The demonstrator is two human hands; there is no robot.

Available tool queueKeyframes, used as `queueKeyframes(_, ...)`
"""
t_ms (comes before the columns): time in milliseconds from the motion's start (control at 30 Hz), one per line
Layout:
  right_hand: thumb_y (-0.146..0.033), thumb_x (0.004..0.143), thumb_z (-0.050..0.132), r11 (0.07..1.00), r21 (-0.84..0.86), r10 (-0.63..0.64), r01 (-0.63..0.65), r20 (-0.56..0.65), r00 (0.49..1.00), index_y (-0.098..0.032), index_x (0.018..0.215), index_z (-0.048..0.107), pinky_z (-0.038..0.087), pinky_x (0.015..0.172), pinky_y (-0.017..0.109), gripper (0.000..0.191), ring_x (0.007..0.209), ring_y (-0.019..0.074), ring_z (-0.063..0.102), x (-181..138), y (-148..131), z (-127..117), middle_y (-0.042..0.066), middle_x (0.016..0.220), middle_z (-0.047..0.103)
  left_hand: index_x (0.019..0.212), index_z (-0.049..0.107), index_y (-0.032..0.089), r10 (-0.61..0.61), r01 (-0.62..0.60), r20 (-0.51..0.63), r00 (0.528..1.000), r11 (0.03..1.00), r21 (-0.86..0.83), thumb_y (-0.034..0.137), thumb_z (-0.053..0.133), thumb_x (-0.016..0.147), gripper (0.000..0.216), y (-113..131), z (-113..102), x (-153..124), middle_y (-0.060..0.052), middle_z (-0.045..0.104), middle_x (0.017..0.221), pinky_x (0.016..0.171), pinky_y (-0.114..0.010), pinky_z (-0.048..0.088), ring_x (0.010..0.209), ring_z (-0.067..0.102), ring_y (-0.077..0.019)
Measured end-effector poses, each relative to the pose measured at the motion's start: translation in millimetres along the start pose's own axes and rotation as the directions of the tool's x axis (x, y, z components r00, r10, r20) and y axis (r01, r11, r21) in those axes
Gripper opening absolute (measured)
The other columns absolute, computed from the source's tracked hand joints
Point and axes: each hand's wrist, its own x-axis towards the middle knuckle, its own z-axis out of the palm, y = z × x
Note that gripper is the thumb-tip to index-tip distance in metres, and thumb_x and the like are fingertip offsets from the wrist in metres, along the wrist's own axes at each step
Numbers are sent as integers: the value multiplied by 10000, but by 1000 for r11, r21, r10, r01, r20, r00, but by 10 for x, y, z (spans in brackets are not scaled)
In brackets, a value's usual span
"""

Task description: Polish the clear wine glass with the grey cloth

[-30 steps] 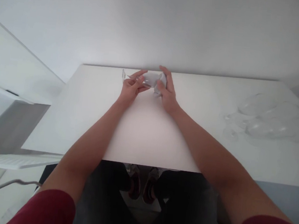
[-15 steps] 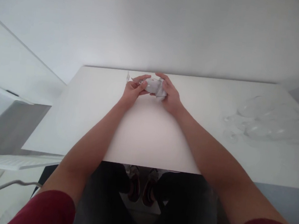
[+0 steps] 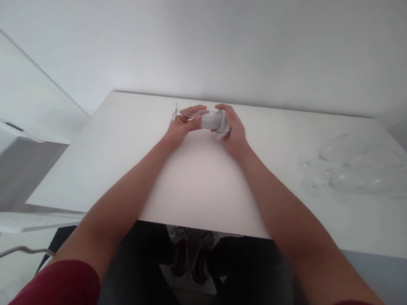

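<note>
Far left: pale shelving (image 3: 14, 152) beside the table, with a thin metal rail (image 3: 3, 254) low in the corner. Then a white table (image 3: 122, 163), backed by a plain wall.

Near the table's far edge, just left of centre: a clear stemmed glass (image 3: 192, 116), lying on its side and raised off the surface, foot (image 3: 175, 112) pointing left, bowl pointing right. Left hand (image 3: 181, 125) closed on the stem, thumb and forefinger pinched together just right of the foot, remaining fingers curled underneath. Immediately right of it, a pale cloth (image 3: 217, 123) wrapped about the bowl of the glass. Right hand (image 3: 232, 132) clamped around cloth and bowl, fingers folded over the top, thumb side hidden; both hands nearly touching, both forearms stretched out over the table.

Below, past the table's near edge: dark trousers and two shoes (image 3: 188, 257) on the floor.

Far right on the table, well apart from the hands: several more clear glasses (image 3: 362, 167) lying on their sides in a cluster, outlines faint against the white surface, exact count impossible to tell.
</note>
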Motion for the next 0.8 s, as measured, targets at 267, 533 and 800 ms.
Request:
queueKeyframes(267, -691, 863, 768, 997, 6, 78, -79, 76, 994, -382, 1319, 638, 656, 816, 375, 567, 1056, 226, 694, -88, -101, 49, 13, 1203, 703, 1360, 729, 245, 2, -2, 22, 1000, 999, -34, 614, 821, 851, 636, 6, -3, -31, -143, 721, 1427, 1097, -504, 602, 1292, 709, -314)
queueKeyframes(533, -616, 836, 826, 988, 86, 126, -127, 14, 992, -365, 1272, 660, 652, 765, 325, 530, 1014, 202, 713, -74, -94, 48, 9, 1144, 718, 1308, 771, 221, 20, -22, 64, 998, 999, 28, 562, 856, 835, 590, 198, 78, -68, -159, 738, 1397, 1121, -462, 572, 1304, 696, -312)
queueKeyframes(800, -502, 743, 906, 994, 103, 0, 26, -243, 970, -345, 1172, 653, 603, 671, 288, 523, 890, 180, 695, 72, -5, -164, -29, 944, 687, 1402, 700, 271, -145, 162, 130, 981, 978, -129, 556, 890, 795, 697, 108, 22, -15, -162, 658, 1507, 1014, -462, 640, 1192, 771, -339)
